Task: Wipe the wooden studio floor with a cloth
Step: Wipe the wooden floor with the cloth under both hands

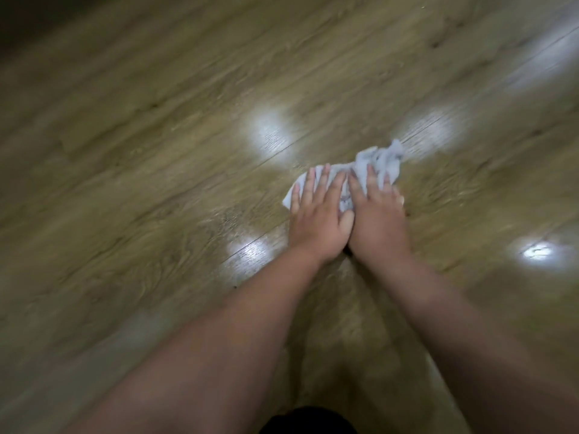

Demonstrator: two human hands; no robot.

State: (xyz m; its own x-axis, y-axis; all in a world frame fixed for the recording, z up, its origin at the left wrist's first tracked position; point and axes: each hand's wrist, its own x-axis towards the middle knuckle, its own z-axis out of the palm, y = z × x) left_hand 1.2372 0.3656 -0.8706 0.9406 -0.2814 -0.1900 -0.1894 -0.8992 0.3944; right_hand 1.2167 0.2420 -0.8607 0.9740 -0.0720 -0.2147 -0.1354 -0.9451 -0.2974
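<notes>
Mid-wipe: your left hand (316, 214) and right hand (377, 217), fingers (308, 183) spread flat, pin the cloth (372, 161) to the floor (141, 151) at frame centre; next, push it toward unwiped boards.

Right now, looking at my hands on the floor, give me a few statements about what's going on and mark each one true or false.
1. Both hands press on the cloth. True: the left hand and right hand lie flat on it, side by side.
2. The cloth is dark red. False: it is pale, whitish grey.
3. The cloth is spread out smooth and flat. False: it is crumpled, bunched up beyond the fingertips.
4. The wooden floor shows bright light reflections. True: several glossy patches shine around the hands.
5. A bucket stands beside the hands. False: no bucket is in view.
</notes>
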